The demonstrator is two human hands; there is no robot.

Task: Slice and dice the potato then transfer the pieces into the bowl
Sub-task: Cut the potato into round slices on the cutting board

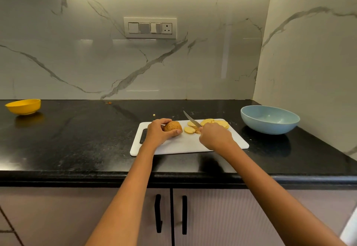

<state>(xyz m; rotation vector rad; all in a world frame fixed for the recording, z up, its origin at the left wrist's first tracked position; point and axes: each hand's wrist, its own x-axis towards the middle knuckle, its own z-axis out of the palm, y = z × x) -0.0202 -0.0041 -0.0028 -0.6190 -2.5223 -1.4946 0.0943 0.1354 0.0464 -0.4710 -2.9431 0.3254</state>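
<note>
A: Fingers of left hand (157,131) curled round potato (172,126), thumb under its near side. Resting on white cutting board (185,143).

B: Right hand (215,136)?

A: Wrapped tight round knife (191,119) handle, blade tip raised, pointing away and left over the slices (207,124).

B: Slices where?

A: Lying on board, right of potato, some overlapping. Blue bowl (270,119) on black counter (77,139), just right of board. Yellow bowl (23,106) far left.

Potato (172,126) and slices (214,123) lie on the board (183,145), bowl (270,119) to its right.
</note>
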